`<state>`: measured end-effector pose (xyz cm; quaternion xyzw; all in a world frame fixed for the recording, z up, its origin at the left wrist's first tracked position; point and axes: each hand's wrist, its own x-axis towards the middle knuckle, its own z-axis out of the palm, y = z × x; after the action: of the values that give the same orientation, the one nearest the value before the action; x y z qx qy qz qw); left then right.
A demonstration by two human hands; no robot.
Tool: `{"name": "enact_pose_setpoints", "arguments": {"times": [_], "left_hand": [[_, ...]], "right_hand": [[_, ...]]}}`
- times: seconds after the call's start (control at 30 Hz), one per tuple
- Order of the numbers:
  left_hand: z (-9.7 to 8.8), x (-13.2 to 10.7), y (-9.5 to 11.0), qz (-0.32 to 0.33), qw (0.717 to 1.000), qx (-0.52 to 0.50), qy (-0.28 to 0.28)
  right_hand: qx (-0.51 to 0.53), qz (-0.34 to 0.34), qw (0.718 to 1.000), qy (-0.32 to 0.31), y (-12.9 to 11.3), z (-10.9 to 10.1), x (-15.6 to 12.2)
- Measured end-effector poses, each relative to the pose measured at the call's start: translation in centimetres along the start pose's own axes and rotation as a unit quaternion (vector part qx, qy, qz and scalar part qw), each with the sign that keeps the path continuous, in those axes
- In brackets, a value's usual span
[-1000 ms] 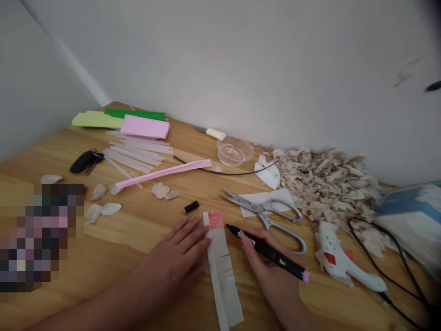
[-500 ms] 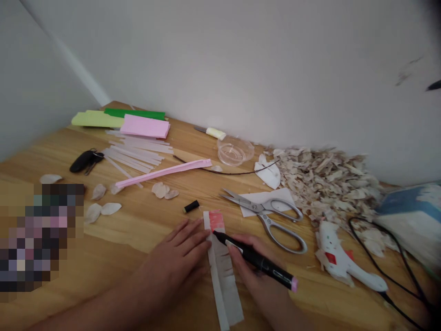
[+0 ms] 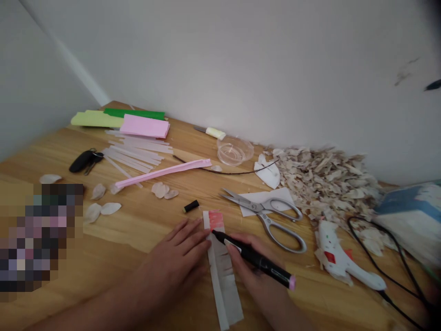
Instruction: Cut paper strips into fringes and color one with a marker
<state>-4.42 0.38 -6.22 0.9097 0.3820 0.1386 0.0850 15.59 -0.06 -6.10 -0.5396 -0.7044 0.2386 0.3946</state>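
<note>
A white fringed paper strip [image 3: 225, 285] lies on the wooden table [image 3: 131, 230], its far end coloured red. My left hand [image 3: 179, 257] rests flat on the table with fingers stretched out, fingertips pressing the strip's left edge. My right hand [image 3: 251, 269] is closed round a black marker [image 3: 255, 259] with a pink end cap. The marker's tip touches the strip just below the red patch. The marker's black cap [image 3: 191, 206] lies a little beyond the strip.
Grey scissors [image 3: 268, 214] lie right of the strip on a white paper piece. A white glue gun [image 3: 339, 262] with a black cord, a pile of wood shavings [image 3: 327, 179], a clear dish [image 3: 234, 151], glue sticks [image 3: 134, 154], folded coloured papers [image 3: 144, 125], keys [image 3: 84, 161] surround them.
My right hand has brought the marker leftward; its tip moved from the strip's right edge onto the strip below the red patch. My left hand stayed in place.
</note>
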Motion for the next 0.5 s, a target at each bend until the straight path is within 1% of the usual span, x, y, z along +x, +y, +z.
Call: {"name": "enact_pose_setpoints", "arguments": {"times": [0.07,0.2,0.5], "left_hand": [[0.0,0.0,0.0,-0.001,1.0,-0.002,0.002],[0.0,0.0,0.0,-0.005,1.0,-0.01,0.012],[0.0,0.0,-0.1,-0.007,1.0,-0.006,0.002]], "right_hand": [[0.003,0.002,1.0,-0.003,0.1,0.1,-0.1],[-0.004,0.03,1.0,0.009,0.3,0.0,-0.1],[-0.039,0.06,0.997,0.023,0.5,-1.0,0.1]]}}
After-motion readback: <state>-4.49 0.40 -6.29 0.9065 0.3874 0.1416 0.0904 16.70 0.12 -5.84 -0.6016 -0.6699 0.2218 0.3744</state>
